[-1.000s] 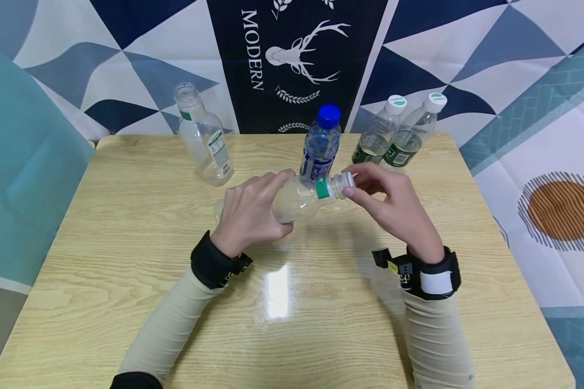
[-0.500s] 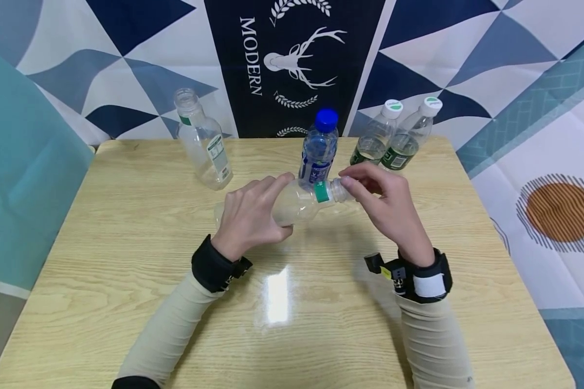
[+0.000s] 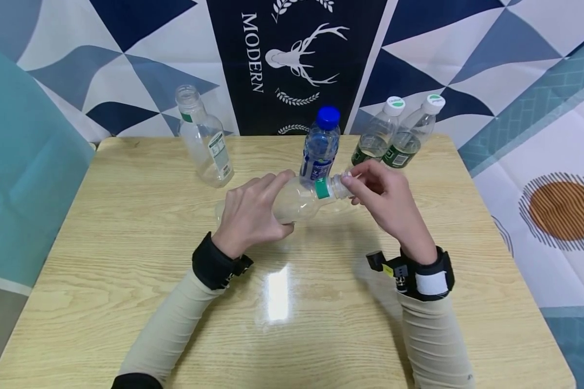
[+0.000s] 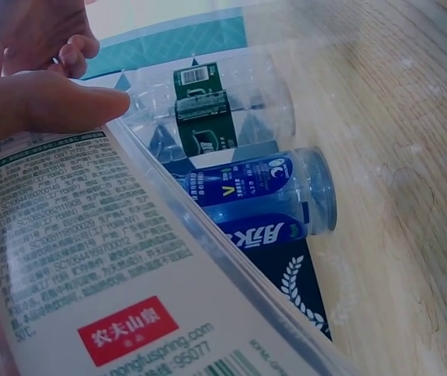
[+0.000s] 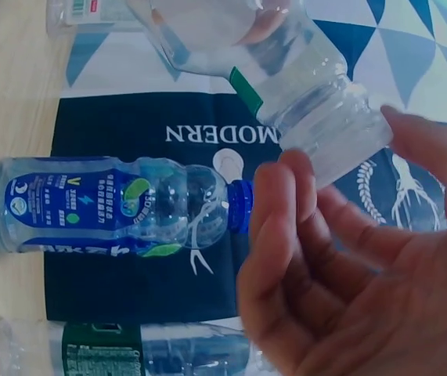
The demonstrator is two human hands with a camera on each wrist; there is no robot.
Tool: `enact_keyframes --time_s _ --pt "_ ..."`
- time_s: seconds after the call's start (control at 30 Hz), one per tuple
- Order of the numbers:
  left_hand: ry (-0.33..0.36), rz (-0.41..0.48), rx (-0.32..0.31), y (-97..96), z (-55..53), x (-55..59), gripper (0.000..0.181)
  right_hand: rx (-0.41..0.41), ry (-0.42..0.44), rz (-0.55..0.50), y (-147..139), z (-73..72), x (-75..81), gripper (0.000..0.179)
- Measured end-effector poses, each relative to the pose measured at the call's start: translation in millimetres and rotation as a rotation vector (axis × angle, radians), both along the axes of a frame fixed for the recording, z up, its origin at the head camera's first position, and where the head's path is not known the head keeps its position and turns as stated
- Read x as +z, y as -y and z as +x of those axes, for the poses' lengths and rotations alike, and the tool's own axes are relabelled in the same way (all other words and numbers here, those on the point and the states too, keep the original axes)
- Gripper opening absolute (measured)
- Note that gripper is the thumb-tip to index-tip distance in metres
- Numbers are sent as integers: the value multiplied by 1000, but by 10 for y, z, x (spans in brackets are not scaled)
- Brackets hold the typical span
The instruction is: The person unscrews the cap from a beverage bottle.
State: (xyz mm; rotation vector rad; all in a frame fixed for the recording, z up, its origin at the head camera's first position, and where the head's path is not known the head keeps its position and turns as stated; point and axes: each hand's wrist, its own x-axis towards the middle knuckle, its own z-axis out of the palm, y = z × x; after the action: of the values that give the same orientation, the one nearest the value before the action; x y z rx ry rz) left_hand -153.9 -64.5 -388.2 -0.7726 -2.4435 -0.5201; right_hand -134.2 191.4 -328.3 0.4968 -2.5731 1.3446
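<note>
A clear plastic bottle [image 3: 297, 201] with a green neck band lies sideways in the air above the table, its mouth toward the right. My left hand [image 3: 253, 208] grips its body from above, fingers on the far side and thumb on the near side. A printed label with a red logo [image 4: 127, 329] shows on it in the left wrist view. At the mouth end, my right hand [image 3: 386, 197] pinches the translucent neck end [image 5: 344, 141] between thumb and fingers. Those fingers are bent and partly cover the rim in the head view.
Behind the held bottle stands a blue-capped bottle [image 3: 320, 148]. An uncapped clear bottle [image 3: 201, 143] stands at back left. Two white-capped bottles with green labels, one left [image 3: 373, 138] and one right [image 3: 409, 140], stand at back right. A patterned cloth [image 3: 175, 65] hangs behind the table [image 3: 126, 259].
My right hand has shifted slightly left, and its fingers have changed their hold around the mouth end. The left hand and the bottle stay nearly still. The head view bobs slightly.
</note>
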Motion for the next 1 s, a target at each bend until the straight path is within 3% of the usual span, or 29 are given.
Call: enact_keyframes --time_s 0.27,0.47,0.73,1.0 --pt "22 23 -4 3 -17 33 85 111 -92 -3 61 170 245 33" --pt "32 23 13 13 -23 44 86 162 -153 -31 131 196 282 35" --pt "1 1 17 1 -2 35 84 30 -195 -7 173 154 197 22" --pt "-6 -23 27 15 13 33 84 -77 -12 30 52 18 -6 37"
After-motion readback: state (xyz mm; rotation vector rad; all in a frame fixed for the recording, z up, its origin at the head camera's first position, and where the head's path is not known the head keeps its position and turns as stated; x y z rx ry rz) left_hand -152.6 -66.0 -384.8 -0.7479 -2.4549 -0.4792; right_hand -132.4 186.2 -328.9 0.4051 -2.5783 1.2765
